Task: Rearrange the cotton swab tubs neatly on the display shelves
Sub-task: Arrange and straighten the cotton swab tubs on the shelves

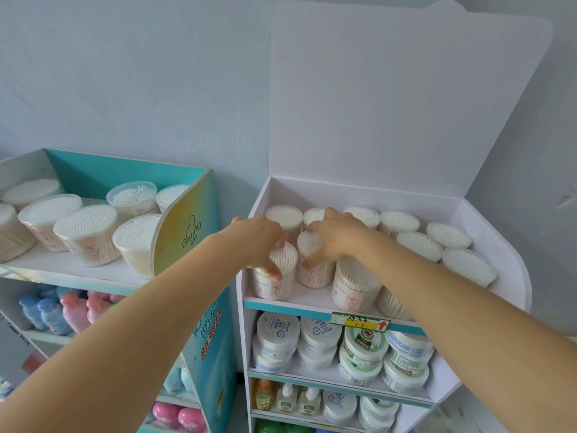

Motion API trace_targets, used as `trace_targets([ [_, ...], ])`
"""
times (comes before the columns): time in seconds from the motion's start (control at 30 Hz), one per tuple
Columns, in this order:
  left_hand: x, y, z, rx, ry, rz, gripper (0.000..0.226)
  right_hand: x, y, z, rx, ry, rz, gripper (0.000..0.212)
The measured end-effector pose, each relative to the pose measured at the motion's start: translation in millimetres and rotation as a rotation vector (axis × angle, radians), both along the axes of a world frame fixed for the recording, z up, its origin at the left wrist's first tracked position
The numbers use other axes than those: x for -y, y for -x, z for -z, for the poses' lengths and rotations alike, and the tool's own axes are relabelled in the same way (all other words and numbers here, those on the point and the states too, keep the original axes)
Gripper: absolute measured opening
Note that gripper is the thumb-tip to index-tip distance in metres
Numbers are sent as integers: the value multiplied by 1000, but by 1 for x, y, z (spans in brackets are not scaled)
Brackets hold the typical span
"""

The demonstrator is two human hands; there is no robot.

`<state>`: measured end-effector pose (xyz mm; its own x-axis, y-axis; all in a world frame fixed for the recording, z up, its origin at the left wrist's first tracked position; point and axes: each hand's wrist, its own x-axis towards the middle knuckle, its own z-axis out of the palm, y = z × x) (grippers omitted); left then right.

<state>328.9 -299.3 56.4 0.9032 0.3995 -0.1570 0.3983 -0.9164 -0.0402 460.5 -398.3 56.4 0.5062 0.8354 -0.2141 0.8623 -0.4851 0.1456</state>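
Top shelf (315, 298): left hand (259, 242) grips front tub (281, 285); right hand (337, 239) grips second tub (313, 276) at its 3 o'clock. Advice: slide both upright, touching, flush with front edge.

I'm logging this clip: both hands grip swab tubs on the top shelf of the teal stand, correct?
Wrong stand. In the head view the left hand and right hand grip swab tubs on the top shelf of the white stand.
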Motion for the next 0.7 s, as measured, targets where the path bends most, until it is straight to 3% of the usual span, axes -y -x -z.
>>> trace_targets([
  [0.17, -1, 4, 1, 36, 30, -7, 71, -6, 0, -12, -85, 87, -4, 94],
  [0.43, -1, -2, 2, 5, -39, 9, 75, 10, 1, -14, -271, 38, -179, 88],
  [0.7, 1, -3, 1, -8, -49, 1, 74, 19, -1, -8, -342, 25, -174, 113],
])
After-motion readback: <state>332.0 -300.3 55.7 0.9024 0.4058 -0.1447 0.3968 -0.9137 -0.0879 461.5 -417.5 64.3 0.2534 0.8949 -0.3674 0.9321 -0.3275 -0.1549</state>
